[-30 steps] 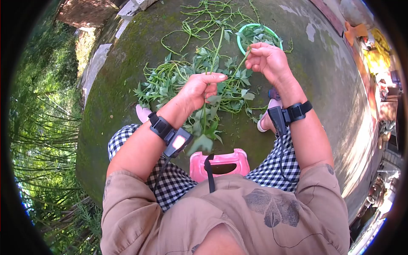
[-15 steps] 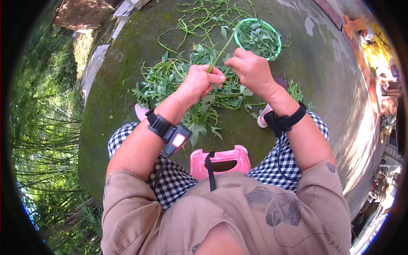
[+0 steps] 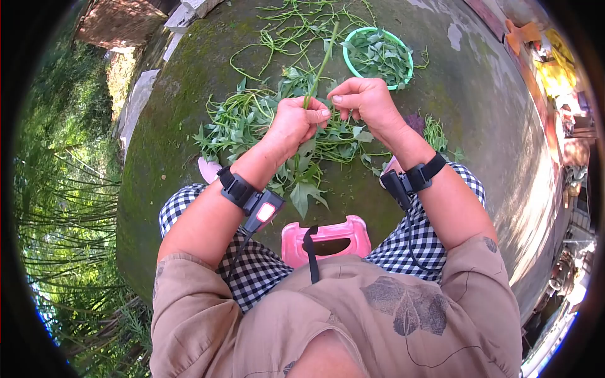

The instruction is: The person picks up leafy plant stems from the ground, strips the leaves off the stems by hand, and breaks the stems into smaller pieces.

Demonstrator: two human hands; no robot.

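Observation:
My left hand (image 3: 297,121) is closed around a long green leafy stem (image 3: 326,58). Its bare end points up and away from me, while leaves (image 3: 304,183) hang below the fist. Just to the right, my right hand (image 3: 364,106) has thumb and fingertips pinched together close to the left fingers; anything between them is too small to make out. Beneath both hands lies a heap of leafy green vines (image 3: 242,116) on the ground. Beyond my right hand stands a round green-rimmed basket (image 3: 346,58) holding picked leaves (image 3: 381,60).
Stripped stems (image 3: 296,38) lie scattered at the far side. A small bunch of greens (image 3: 435,135) is right of my right wrist. A pink plastic stool (image 3: 293,242) shows between my knees. Mossy concrete (image 3: 170,126) surrounds everything, with yellow and orange items (image 3: 558,66) at far right.
The stem in my left hand has swung leftward and stands more upright. My right hand has turned so its thumb shows, and it has shifted slightly toward me.

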